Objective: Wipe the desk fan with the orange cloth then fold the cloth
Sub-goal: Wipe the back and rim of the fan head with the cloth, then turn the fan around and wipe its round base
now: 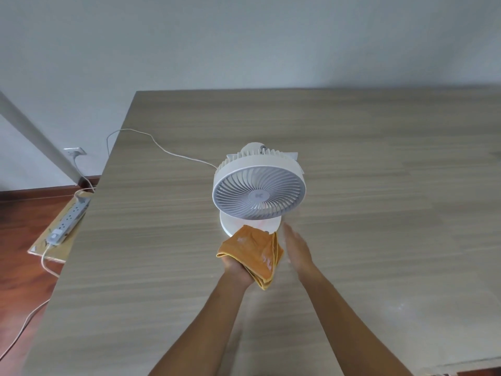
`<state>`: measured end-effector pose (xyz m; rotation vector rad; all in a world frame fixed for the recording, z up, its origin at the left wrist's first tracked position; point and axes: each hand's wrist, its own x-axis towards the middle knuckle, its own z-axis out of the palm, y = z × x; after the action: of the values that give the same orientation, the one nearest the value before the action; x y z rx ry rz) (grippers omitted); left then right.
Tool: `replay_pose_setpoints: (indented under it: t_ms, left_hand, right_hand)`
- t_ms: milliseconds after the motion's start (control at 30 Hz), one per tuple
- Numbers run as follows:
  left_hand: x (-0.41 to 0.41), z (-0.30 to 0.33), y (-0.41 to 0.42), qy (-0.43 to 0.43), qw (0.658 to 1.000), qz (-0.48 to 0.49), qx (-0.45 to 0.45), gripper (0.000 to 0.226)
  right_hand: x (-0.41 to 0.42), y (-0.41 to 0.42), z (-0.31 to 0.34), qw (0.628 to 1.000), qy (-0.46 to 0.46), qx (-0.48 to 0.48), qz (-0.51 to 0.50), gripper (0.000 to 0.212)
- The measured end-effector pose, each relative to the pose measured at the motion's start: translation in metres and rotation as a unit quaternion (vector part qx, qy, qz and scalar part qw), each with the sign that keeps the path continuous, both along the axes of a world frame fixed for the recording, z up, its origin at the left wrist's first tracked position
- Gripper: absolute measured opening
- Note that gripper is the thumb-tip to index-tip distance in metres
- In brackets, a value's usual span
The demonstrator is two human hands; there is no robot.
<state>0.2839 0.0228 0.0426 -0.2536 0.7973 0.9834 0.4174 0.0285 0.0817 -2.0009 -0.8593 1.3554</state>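
Note:
A white desk fan [259, 191] stands on the wooden table [379, 185], its round grille tilted up toward me and its round base below. Just in front of the base, my left hand [237, 270] grips a folded orange cloth [253, 252] that drapes over its fingers. Beside the cloth on the right is my right hand [296, 248], flat, fingers straight and pointing toward the fan's base, holding nothing. The cloth's far edge overlaps the base in the picture; whether it touches is unclear.
The fan's white cable [162, 149] runs back and left over the table edge. On the floor at left a grey power strip [69, 215] lies on cardboard, wired to a wall socket [74, 151]. A wall stands behind the table.

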Motion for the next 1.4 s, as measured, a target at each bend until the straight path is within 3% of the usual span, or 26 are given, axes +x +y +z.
replay_pose_setpoints:
  t_ms: [100, 167, 433, 600, 800, 900, 1033, 1400]
  left_hand:
    - [-0.002, 0.005, -0.007, 0.014, 1.0, -0.005, -0.009, 0.059]
    - [-0.005, 0.01, -0.012, 0.032, 0.999, -0.008, -0.012, 0.057]
    - [-0.023, 0.01, -0.024, 0.08, 0.997, 0.006, -0.013, 0.053]
    - [-0.026, 0.021, -0.029, 0.101, 0.995, 0.006, -0.013, 0.05]
    - [-0.038, 0.024, -0.029, 0.139, 0.99, -0.006, 0.012, 0.042]
    - [-0.044, 0.019, -0.026, 0.226, 0.973, -0.038, 0.012, 0.054]
    - [-0.047, 0.014, -0.025, 0.284, 0.954, -0.09, 0.025, 0.061]
    - [-0.048, -0.009, -0.013, 0.402, 0.902, -0.126, 0.095, 0.039]
  right_hand:
    - [0.0, -0.017, -0.012, 0.987, 0.132, -0.073, 0.048, 0.062]
    - [0.0, -0.025, -0.015, 0.979, 0.176, -0.085, 0.057, 0.052]
    - [-0.002, -0.035, -0.025, 0.973, 0.221, -0.065, 0.017, 0.038]
    - [-0.016, -0.039, -0.023, 0.963, 0.256, -0.08, 0.01, 0.041]
    - [-0.021, -0.034, -0.019, 0.962, 0.262, -0.07, -0.016, 0.019]
    - [-0.021, -0.03, -0.017, 0.964, 0.255, -0.061, -0.051, 0.021]
    - [-0.017, -0.03, -0.023, 0.958, 0.28, -0.05, -0.029, 0.044]
    - [-0.005, -0.023, -0.043, 0.931, 0.353, -0.031, -0.084, 0.047]
